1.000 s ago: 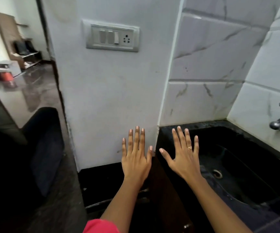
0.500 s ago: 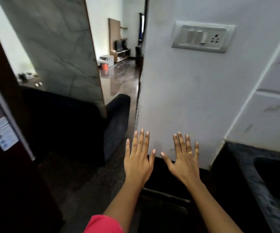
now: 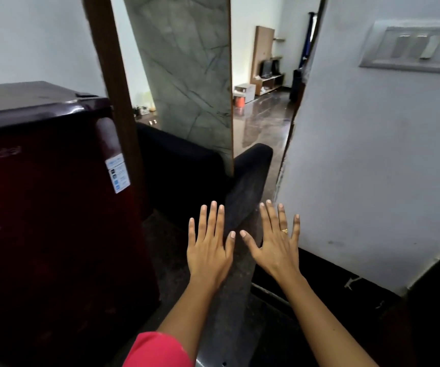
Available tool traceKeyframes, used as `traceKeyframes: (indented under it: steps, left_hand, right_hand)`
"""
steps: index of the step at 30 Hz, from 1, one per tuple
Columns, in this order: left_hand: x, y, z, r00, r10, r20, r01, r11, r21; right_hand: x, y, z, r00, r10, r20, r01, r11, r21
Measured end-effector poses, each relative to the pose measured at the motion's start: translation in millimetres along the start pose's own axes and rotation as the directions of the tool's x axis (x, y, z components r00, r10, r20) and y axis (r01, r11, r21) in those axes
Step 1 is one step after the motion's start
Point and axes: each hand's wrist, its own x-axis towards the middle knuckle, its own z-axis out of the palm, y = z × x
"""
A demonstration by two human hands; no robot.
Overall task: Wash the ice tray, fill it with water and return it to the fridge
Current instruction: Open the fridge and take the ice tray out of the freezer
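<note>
A dark maroon fridge (image 3: 47, 197) stands at the left with its door closed and a white sticker near its right edge. My left hand (image 3: 209, 247) and my right hand (image 3: 275, 245) are stretched out in front of me, palms down, fingers straight and spread, holding nothing. They hover side by side in mid-air, to the right of the fridge. A ring sits on my right hand. No ice tray is in view.
A brown door frame post (image 3: 115, 83) rises beside the fridge. A black sofa (image 3: 213, 176) sits behind a grey marble partition (image 3: 187, 75). A white wall with a switch plate (image 3: 414, 47) fills the right. The black counter edge (image 3: 436, 282) shows at lower right.
My view has swung left: the black sink and tap have left the frame and the fridge has come into view. Both hands stay flat and spread in front of me.
</note>
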Motion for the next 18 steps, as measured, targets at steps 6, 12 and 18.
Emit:
traceKeyframes:
  steps: [6,12,18]
  left_hand:
    - [-25.7,-31.5,-24.9,0.993,-0.113,-0.032,0.115,0.989,0.087]
    - [-58.0,-66.3,-51.1,0.978,-0.195,-0.077,0.205,0.962,0.178]
    - [-75.9,-84.9,-73.9,0.957,-0.272,-0.096,0.287,0.933,0.217]
  right_hand:
    - [-7.8,-42.0,1.4,0.993,-0.110,-0.041,0.113,0.988,0.101]
    - [-27.7,-81.7,4.6,0.978,-0.209,-0.021,0.210,0.964,0.164]
    - [-36.7,-112.4,2.5,0.950,-0.311,-0.038,0.311,0.924,0.223]
